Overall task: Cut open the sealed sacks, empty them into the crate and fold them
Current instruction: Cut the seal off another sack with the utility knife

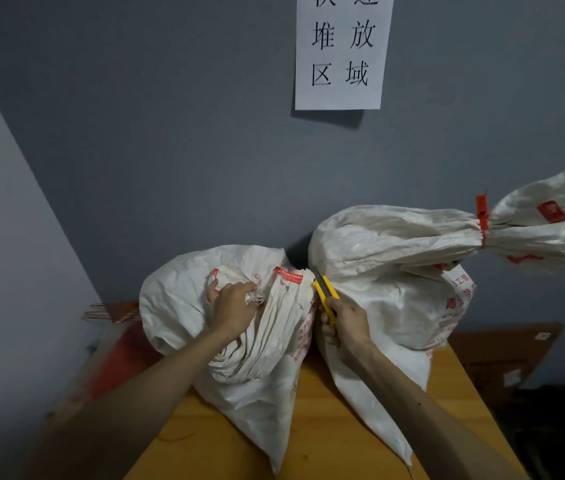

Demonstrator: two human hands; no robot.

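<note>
Presently the left hand (234, 308) pinches the gathered neck of the near sack (239, 341); the right hand (343, 323) grips a yellow utility knife (324, 292). Advisable: keep the neck taut, blade angled away from the fingers (251, 289).

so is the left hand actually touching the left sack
Touching. The head view shows the left hand gripping the bunched neck of the left sack, fingers pressed into the gathered fabric with no gap.
</note>
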